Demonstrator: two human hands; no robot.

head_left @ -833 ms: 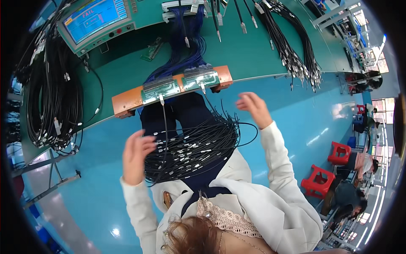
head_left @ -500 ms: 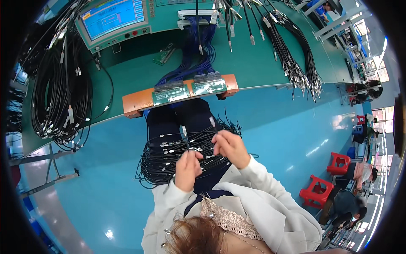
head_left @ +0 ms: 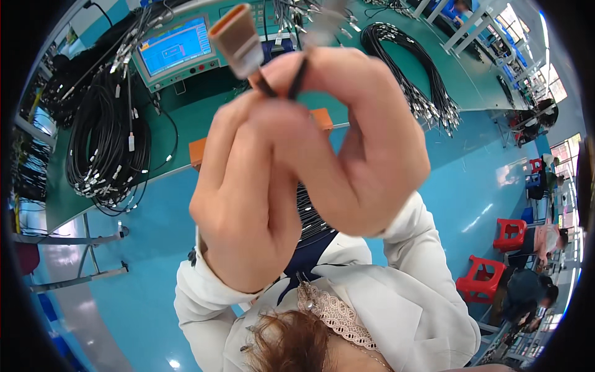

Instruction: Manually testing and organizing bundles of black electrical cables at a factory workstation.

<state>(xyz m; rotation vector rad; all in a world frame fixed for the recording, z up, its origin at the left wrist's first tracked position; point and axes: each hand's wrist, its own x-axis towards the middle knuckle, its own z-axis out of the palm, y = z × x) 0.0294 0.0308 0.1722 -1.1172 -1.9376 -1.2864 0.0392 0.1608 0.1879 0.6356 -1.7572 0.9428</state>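
Connector (head_left: 234, 38) above fingertips, cable pinched by left hand (head_left: 248, 198), right hand (head_left: 365, 142)

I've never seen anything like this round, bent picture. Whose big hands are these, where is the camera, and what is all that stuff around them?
The camera sits on a person's head and looks down; its wide lens bends everything. The left hand and right hand are that person's own, raised close to the lens. Together they pinch thin black wires ending in a tan plug. Below is a green workbench with coils of black cable and a tester with a blue screen. The floor is blue, and red stools stand at the right.
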